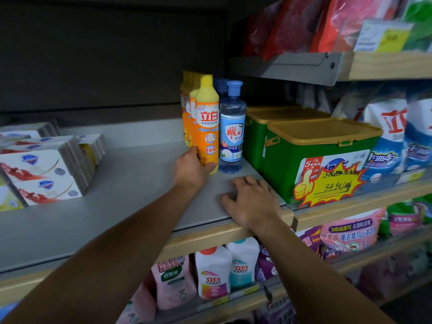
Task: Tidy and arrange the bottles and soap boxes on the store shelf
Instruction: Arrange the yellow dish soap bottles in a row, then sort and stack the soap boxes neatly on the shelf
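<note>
Left hand (pixel 190 169), grip curled round the front yellow bottle (pixel 207 123) mid-shelf (pixel 117 195), blue bottle (pixel 232 129) touching beside; right hand (pixel 251 202) flat, relaxed, at the shelf's front edge; soap boxes (pixel 44 167) well apart left.

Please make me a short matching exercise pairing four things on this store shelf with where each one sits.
Things:
1. tall orange bottle with yellow cap
2. clear bottle with blue cap
3. white cardboard soap boxes
4. green plastic tub with yellow lid

Places:
A. stacked at the shelf's left end
B. gripped low by the left hand
C. between the orange bottle and the tub
D. behind the starburst price sign

Pairs: 1-B, 2-C, 3-A, 4-D
</note>
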The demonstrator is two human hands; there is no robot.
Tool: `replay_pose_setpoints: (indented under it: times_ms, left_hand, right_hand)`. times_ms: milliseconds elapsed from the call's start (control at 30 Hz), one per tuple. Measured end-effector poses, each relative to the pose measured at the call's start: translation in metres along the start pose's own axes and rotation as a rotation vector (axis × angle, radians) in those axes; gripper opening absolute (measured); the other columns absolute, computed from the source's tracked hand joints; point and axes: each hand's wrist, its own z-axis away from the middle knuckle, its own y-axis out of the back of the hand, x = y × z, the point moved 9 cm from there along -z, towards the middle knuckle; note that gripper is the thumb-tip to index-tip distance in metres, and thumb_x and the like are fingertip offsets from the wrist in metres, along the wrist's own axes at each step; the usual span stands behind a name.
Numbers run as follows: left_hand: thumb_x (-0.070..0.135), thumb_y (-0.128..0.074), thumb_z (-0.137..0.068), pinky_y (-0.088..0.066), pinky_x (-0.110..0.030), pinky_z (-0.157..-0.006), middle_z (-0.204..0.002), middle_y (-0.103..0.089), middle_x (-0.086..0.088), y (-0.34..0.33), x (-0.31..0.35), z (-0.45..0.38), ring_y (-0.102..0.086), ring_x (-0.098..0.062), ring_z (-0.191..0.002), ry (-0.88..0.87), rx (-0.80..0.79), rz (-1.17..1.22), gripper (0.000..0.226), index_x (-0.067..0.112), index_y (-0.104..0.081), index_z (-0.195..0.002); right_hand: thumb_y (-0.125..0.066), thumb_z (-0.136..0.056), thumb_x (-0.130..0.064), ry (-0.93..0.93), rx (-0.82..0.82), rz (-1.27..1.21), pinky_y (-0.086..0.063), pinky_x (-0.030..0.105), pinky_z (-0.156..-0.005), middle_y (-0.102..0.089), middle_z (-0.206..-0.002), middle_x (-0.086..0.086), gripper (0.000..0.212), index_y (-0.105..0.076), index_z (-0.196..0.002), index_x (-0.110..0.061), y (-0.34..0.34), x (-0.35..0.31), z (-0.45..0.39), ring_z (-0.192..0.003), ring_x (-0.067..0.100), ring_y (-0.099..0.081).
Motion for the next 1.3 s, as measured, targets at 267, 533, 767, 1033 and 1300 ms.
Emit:
replay_pose_setpoints:
  times_ms: [267, 533, 767, 1033, 1300]
  left_hand:
    - [0.046, -0.061, -0.087, -0.043, -0.032, -0.096, -0.129, -0.061, -0.010, 0.031, -0.014, 0.030, -0.056, -0.030, -0.118, -0.138, -0.223, -0.403, 0.050, 0.018, -0.057, -0.128]
    - [0.040, -0.066, -0.088, -0.033, -0.017, -0.101, -0.131, -0.062, -0.009, 0.135, -0.067, 0.110, -0.057, -0.021, -0.121, -0.253, -0.342, -0.389, 0.050, 0.008, -0.063, -0.126]
    - [0.063, -0.047, -0.082, -0.034, -0.021, -0.096, -0.119, -0.068, -0.012, 0.233, -0.135, 0.152, -0.061, -0.026, -0.112, -0.150, -0.235, -0.463, 0.070, 0.005, -0.069, -0.115]
    - [0.059, -0.036, -0.087, -0.047, -0.033, -0.086, -0.093, -0.070, -0.005, 0.272, -0.169, 0.171, -0.062, -0.028, -0.099, -0.158, -0.045, -0.539, 0.055, 0.013, -0.066, -0.087]
    - [0.062, -0.026, -0.083, -0.047, -0.033, -0.090, -0.101, -0.066, 0.004, 0.267, -0.181, 0.166, -0.055, -0.023, -0.107, -0.121, -0.042, -0.598, 0.053, 0.019, -0.057, -0.085]
  right_hand:
    - [-0.037, -0.090, -0.058, -0.006, -0.039, -0.011, -0.028, 0.041, -0.109, -0.044, -0.139, -0.001, 0.057, -0.043, -0.138, -0.028, -0.001, 0.000, 0.001, -0.132, 0.026, -0.034]
    - [-0.046, -0.088, -0.050, -0.053, 0.002, 0.062, -0.042, 0.039, -0.097, -0.057, -0.127, 0.007, 0.047, -0.058, -0.120, -0.018, 0.004, -0.042, 0.005, -0.119, 0.032, -0.051]
    - [-0.064, -0.086, -0.036, 0.270, -0.043, -0.348, -0.041, 0.025, -0.095, -0.060, -0.128, 0.002, 0.040, -0.062, -0.123, -0.021, -0.019, -0.194, 0.006, -0.116, 0.021, -0.057]
    - [-0.070, -0.084, -0.032, 0.444, 0.099, -0.465, -0.046, 0.031, -0.097, -0.054, -0.131, 0.002, 0.051, -0.054, -0.132, -0.023, -0.007, -0.318, -0.016, -0.112, 0.022, -0.058]
    - [-0.066, -0.087, -0.034, 0.544, 0.211, 0.030, -0.033, 0.038, -0.106, -0.034, -0.151, -0.001, 0.071, -0.033, -0.149, -0.023, -0.019, -0.368, -0.038, -0.132, 0.025, -0.032]
